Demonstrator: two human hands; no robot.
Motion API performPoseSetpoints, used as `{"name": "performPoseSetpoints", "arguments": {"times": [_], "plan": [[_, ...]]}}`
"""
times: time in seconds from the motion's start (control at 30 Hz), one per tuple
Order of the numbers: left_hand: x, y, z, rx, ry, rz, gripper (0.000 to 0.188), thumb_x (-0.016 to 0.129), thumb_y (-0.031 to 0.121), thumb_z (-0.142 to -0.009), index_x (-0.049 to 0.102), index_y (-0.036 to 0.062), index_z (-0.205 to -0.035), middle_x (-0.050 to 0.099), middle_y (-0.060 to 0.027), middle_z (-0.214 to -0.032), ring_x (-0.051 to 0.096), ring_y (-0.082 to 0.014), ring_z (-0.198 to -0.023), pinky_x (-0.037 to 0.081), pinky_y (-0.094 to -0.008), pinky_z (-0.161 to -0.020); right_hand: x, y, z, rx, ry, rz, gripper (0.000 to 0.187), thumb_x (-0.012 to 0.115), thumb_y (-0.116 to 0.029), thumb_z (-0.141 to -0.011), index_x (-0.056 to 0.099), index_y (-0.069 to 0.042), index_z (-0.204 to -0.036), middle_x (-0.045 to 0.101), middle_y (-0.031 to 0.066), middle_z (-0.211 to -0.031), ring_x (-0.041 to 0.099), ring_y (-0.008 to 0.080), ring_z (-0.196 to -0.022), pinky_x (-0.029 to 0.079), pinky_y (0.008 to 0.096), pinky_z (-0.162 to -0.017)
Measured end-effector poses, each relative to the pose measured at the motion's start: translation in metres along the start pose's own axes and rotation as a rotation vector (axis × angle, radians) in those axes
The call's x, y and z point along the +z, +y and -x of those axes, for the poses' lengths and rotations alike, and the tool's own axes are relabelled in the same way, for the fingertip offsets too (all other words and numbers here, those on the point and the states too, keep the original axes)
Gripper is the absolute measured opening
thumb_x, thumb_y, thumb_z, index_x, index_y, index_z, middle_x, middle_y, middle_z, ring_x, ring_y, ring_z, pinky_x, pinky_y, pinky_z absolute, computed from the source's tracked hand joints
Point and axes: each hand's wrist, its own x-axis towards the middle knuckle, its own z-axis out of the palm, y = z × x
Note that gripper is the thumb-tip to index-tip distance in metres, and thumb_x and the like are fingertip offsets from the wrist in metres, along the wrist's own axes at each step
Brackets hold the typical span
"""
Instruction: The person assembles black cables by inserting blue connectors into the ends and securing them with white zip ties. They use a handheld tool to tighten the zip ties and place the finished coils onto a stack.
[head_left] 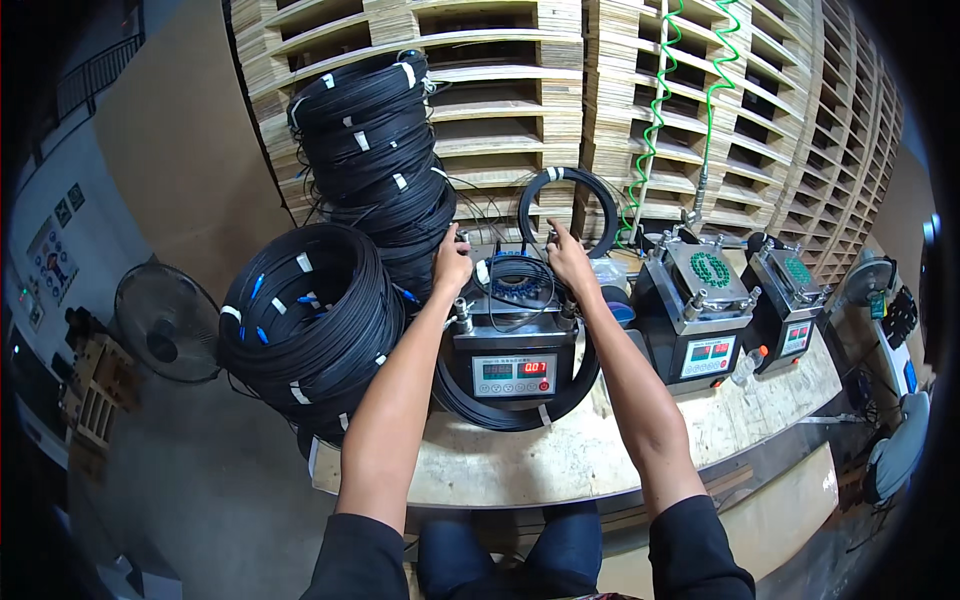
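Both my arms reach over a metal-topped polishing machine (pixel 515 345) with a lit red display. My left hand (pixel 453 264) is at its back left corner, fingers closed around a metal corner post. My right hand (pixel 570 260) pinches the matching post at the back right corner. Between my hands, a small coil of thin black cable (pixel 522 268) lies on top of the machine, with blue connectors around the round plate under it. A larger black cable coil (pixel 500 414) loops around the machine's front base on the wooden table (pixel 480 462).
Tall stacks of black cable coils (pixel 305 330) stand to the left, with another pile (pixel 375 150) behind. One coil (pixel 605 200) leans upright at the back. Two similar machines (pixel 700 320) sit to the right beside a small bottle (pixel 747 366). Wooden pallets (pixel 490 90) rise behind; a fan (pixel 165 320) stands far left.
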Motion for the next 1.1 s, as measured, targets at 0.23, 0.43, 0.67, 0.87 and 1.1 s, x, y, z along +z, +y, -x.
{"name": "performPoseSetpoints", "arguments": {"times": [0.23, 0.43, 0.67, 0.87, 1.1], "plan": [[0.003, 0.007, -0.001, -0.028, 0.008, -0.245, 0.083, 0.054, -0.009, -0.071, 0.041, 0.0084, -0.151, 0.073, -0.0104, -0.117, 0.065, -0.0323, -0.111, 0.048, -0.0368, -0.097, -0.001, 0.001, 0.001, -0.016, 0.022, -0.070, 0.057, 0.056, -0.005, -0.088, 0.046, -0.010, -0.144, 0.067, 0.0263, -0.096, 0.065, 0.0428, -0.092, 0.050, 0.0495, -0.083], [0.003, -0.004, -0.005, -0.006, 0.012, -0.141, 0.085, 0.055, -0.010, -0.071, 0.040, 0.0111, -0.152, 0.072, -0.0113, -0.118, 0.067, -0.0300, -0.105, 0.050, -0.0361, -0.091, -0.003, -0.002, 0.002, 0.067, -0.057, -0.082, 0.059, 0.054, -0.005, -0.092, 0.044, -0.016, -0.149, 0.067, 0.0201, -0.105, 0.066, 0.0309, -0.098, 0.050, 0.0383, -0.090], [0.000, 0.005, 0.003, -0.045, -0.055, 0.081, 0.091, 0.053, -0.014, -0.067, 0.039, 0.0133, -0.153, 0.071, -0.0148, -0.117, 0.069, -0.0304, -0.100, 0.052, -0.0369, -0.085, 0.000, 0.010, 0.000, -0.006, -0.024, -0.062, 0.055, 0.052, -0.009, -0.090, 0.045, -0.008, -0.145, 0.066, 0.0300, -0.105, 0.064, 0.0455, -0.102, 0.048, 0.0500, -0.093], [0.000, 0.000, 0.002, 0.006, -0.008, -0.024, 0.075, 0.049, -0.003, -0.077, 0.040, 0.0072, -0.151, 0.070, -0.0145, -0.120, 0.066, -0.0336, -0.111, 0.048, -0.0397, -0.097, 0.004, 0.013, -0.002, -0.085, 0.005, -0.062, 0.058, 0.048, -0.003, -0.087, 0.045, -0.009, -0.145, 0.066, 0.0286, -0.099, 0.064, 0.0449, -0.097, 0.048, 0.0504, -0.090], [-0.006, 0.007, 0.008, 0.024, -0.044, -0.095, 0.073, 0.049, 0.000, -0.081, 0.035, 0.0036, -0.153, 0.069, -0.0131, -0.121, 0.065, -0.0264, -0.107, 0.047, -0.0333, -0.095, -0.004, 0.012, 0.001, -0.041, -0.077, -0.142, 0.060, 0.046, 0.003, -0.089, 0.046, -0.012, -0.147, 0.063, 0.0208, -0.107, 0.062, 0.0303, -0.102, 0.047, 0.0356, -0.094]]}}
